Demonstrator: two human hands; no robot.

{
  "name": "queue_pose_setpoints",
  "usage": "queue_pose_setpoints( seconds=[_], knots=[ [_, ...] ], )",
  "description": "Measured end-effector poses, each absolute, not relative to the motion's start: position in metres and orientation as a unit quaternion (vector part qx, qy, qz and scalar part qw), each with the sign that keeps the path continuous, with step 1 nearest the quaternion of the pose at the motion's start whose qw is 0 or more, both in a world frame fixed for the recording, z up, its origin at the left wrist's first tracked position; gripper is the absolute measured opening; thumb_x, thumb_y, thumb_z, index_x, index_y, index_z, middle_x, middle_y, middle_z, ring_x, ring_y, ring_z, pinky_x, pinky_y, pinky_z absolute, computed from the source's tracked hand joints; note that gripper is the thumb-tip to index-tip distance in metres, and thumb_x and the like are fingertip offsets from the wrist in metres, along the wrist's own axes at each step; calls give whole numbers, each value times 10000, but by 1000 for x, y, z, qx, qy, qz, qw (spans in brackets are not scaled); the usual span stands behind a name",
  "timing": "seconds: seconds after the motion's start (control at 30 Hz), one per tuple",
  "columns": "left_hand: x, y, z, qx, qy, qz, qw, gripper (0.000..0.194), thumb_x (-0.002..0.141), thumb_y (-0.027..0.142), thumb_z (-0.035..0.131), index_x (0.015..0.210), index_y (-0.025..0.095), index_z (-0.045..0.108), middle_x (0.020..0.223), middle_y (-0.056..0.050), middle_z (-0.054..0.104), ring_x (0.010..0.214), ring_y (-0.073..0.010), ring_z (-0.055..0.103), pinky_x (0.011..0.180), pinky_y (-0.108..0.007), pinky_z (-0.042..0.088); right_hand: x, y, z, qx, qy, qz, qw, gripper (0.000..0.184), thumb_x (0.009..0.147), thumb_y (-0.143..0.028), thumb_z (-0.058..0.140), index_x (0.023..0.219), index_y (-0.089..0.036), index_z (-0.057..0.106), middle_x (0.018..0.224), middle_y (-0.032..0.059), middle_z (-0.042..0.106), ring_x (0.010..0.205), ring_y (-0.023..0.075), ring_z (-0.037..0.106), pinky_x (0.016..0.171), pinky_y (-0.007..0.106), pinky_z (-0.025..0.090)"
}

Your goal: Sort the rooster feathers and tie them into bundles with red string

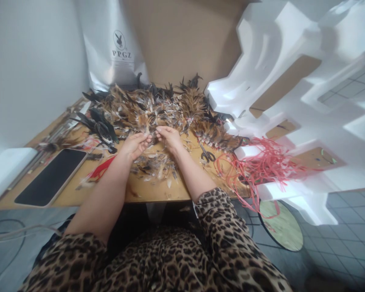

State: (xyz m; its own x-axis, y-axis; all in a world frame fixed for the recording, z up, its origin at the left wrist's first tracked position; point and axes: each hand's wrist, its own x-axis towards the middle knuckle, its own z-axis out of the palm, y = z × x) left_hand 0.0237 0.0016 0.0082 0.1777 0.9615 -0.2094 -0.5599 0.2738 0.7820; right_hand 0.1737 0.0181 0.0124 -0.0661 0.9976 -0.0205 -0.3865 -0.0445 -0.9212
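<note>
In the head view, my left hand (136, 146) is closed in a pinch on a small brown feather (144, 123), whose fluffy part stands above the fingertips. Close by on its right, my right hand (170, 138) pinches with thumb and forefinger; whatever is between them is too small to name. Behind both hands lies a wide heap of brown feathers (124, 101) with dark tips. Loose feather bits (155, 166) are scattered on the table below my wrists. Black feathers (99, 125) lie to the left of my left hand.
Dark-handled scissors (207, 156) lie right of my right forearm. A tangle of red strips (267, 162) hangs over white foam pieces (292, 101). At left are a phone (51, 176) and a white box (10, 170). A silver bag (109, 48) stands behind the wooden table (158, 194).
</note>
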Motion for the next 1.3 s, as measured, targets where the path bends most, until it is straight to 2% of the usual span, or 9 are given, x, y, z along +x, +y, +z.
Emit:
queue_pose_setpoints(
  seconds=[0.1, 0.27, 0.43, 0.6, 0.73, 0.83, 1.03, 1.13, 1.3],
  knots=[
    [21, 4, 8, 252, 352, 533, 727, 53, 753, 48, 600, 736, 76, 643, 695, -57, 667, 539, -58, 607, 459, -106, 474, 175, 19, 15, -365, -351, 642, 576, 201, 624, -213, 722, 792, -150, 634, 695, 3, 678, 610, 72, 610, 558, 176, 491],
    [21, 4, 7, 228, 344, 528, 742, 73, 766, 51, 585, 793, 81, 645, 765, -70, 692, 603, -88, 647, 516, -135, 516, 171, 18, 13, -341, -345, 621, 616, 186, 605, -189, 730, 742, -145, 612, 714, 10, 684, 682, 98, 643, 638, 203, 525],
    [21, 5, 7, 223, 301, 559, 740, 101, 774, 36, 567, 814, 84, 647, 830, -85, 702, 676, -96, 664, 577, -142, 529, 164, 15, 5, -378, -477, 506, 611, 182, 626, -262, 707, 738, -147, 623, 673, -6, 649, 643, 94, 602, 682, 238, 509],
    [21, 6, 11, 194, 298, 600, 717, 149, 778, -15, 524, 747, 80, 633, 728, -59, 686, 635, -67, 648, 573, -109, 511, 164, 13, 3, -424, -584, 400, 565, 182, 648, -297, 671, 746, -146, 648, 703, -5, 644, 643, 89, 553, 684, 233, 468],
    [20, 6, 13, 199, 306, 609, 704, 172, 764, -39, 513, 688, 81, 609, 695, -66, 677, 611, -70, 643, 571, -119, 514, 168, 14, 6, -408, -567, 470, 539, 268, 629, -355, 690, 788, -142, 658, 670, -10, 638, 603, 78, 533, 636, 215, 445],
    [20, 3, 14, 229, 317, 598, 700, 178, 743, -56, 518, 661, 79, 601, 691, -78, 678, 608, -81, 645, 558, -129, 513, 176, 15, 10, -427, -544, 506, 515, 301, 632, -414, 686, 731, -131, 654, 588, -23, 598, 510, 52, 464, 535, 190, 381],
    [22, -1, 16, 295, 333, 538, 716, 144, 710, -53, 561, 675, 59, 644, 668, -84, 668, 550, -68, 618, 546, -124, 505, 191, 11, 19, -412, -578, 587, 390, 340, 575, -407, 736, 734, -116, 663, 501, -55, 529, 413, 18, 336, 426, 180, 230],
    [23, -2, 16, 302, 337, 532, 716, 119, 691, -49, 590, 675, 53, 650, 678, -92, 669, 548, -67, 612, 553, -128, 506, 191, 10, 19, -385, -588, 613, 361, 335, 549, -376, 761, 715, -107, 652, 470, -60, 508, 406, 21, 342, 415, 176, 225],
    [23, 0, 14, 303, 330, 543, 710, 117, 715, -27, 573, 700, 48, 662, 676, -90, 669, 570, -70, 618, 558, -125, 506, 188, 11, 16, -370, -566, 634, 375, 282, 578, -343, 745, 697, -124, 614, 476, -51, 531, 403, 32, 408, 401, 157, 284]
  ],
)
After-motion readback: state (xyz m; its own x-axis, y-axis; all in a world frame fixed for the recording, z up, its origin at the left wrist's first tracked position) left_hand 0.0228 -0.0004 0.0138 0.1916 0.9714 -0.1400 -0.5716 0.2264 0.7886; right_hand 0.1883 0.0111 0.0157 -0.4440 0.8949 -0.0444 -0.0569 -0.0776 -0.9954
